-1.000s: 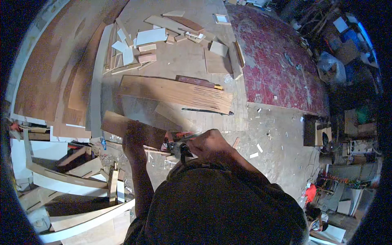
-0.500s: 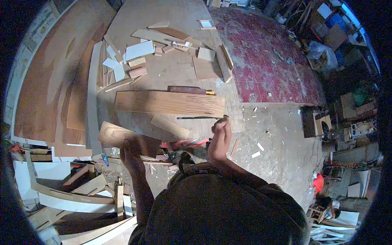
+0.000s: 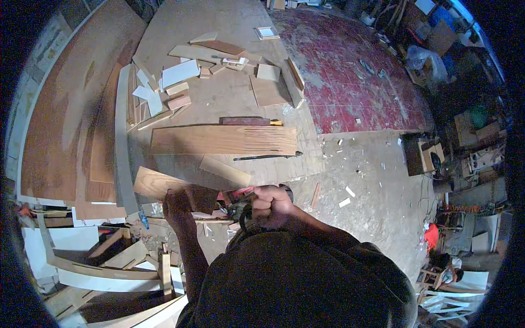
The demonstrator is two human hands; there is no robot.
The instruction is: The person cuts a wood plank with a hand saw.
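Observation:
My left hand [image 3: 176, 205] grips a short wooden board [image 3: 158, 184] by its near edge, holding it at the bench's front edge. The board's right part lies in shadow. My right hand [image 3: 272, 201] is closed in front of me, fingers curled, over the right end of a red and black object [image 3: 236, 194], perhaps a power tool. What the fingers hold is hidden. Beyond both hands, a longer wooden board [image 3: 197, 140] with several dark parallel lines near its right end lies on the bench. A small plain wood strip [image 3: 225, 170] rests at an angle nearer me.
Wood offcuts and white pieces [image 3: 180, 72] are heaped on the far part of the workbench [image 3: 219, 16]. Large brown sheets [image 3: 60, 126] stand at the left. Scrap boards [image 3: 109, 268] pile up at lower left. Chips litter the concrete floor [image 3: 366, 180] at right.
My right hand has come left and toward me, from the bench edge to the red and black object, and its fingers have curled in. My left hand still holds the short board.

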